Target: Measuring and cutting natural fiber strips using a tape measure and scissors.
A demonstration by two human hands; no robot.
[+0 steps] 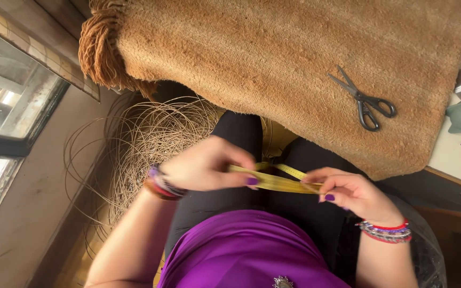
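Yellow, thin, limp tape measure (278,181) spans between pinches: left hand (206,165) clamped at nine o'clock, right hand (348,189) at three; best gripped flat near its ends.

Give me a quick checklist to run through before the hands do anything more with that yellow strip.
1. Left hand pinches the yellow strip: ok.
2. Right hand pinches its other end: ok.
3. Strip stretched between both hands, not sagging: ok.
4. Scissors lying apart on the brown mat, blades shut: ok.
5. Coil of thin cane clear of the strip: ok.
6. Strip free of splits or frays: cannot tell.
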